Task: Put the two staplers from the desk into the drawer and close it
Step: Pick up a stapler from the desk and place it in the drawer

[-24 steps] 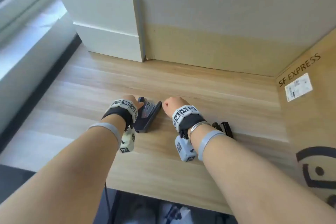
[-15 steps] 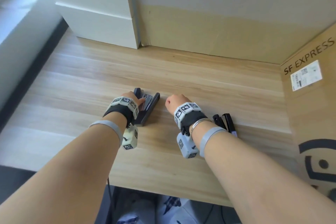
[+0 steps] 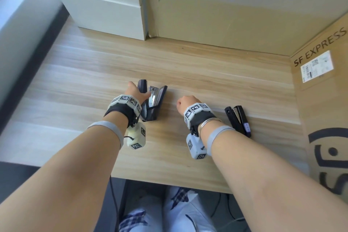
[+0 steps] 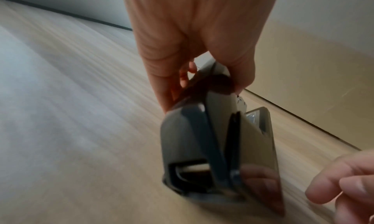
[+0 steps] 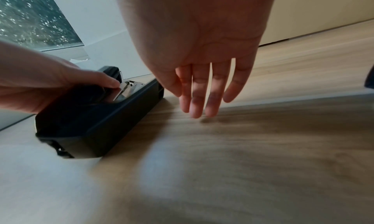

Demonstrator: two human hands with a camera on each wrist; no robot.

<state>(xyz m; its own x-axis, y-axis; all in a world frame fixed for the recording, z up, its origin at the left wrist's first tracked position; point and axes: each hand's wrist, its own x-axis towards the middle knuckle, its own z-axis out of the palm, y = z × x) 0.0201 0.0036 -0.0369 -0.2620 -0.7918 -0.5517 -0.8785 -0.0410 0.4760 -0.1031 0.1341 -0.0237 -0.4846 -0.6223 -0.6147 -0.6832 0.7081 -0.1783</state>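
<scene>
A large dark stapler (image 3: 157, 102) lies on its side on the wooden desk (image 3: 226, 84), its metal magazine showing. My left hand (image 3: 134, 91) grips its upper arm, thumb on the metal part (image 5: 113, 84) and fingers curled over the far side (image 4: 192, 77). My right hand (image 3: 185, 102) hovers just right of it, empty, with straight fingers (image 5: 199, 102) pointing down close to the desk. A smaller black stapler (image 3: 237, 121) lies farther right, beside my right wrist and untouched. No open drawer is in view.
A white unit (image 3: 105, 5) with a horizontal seam stands at the back left. A beige board (image 3: 226, 15) closes the back. An SF EXPRESS cardboard box (image 3: 323, 103) walls the right side. The desk's front edge (image 3: 169, 181) lies above my lap.
The head view has tilted down and nearer. My left hand has reached farther over the large stapler and taken hold of it. The right hand stays beside it.
</scene>
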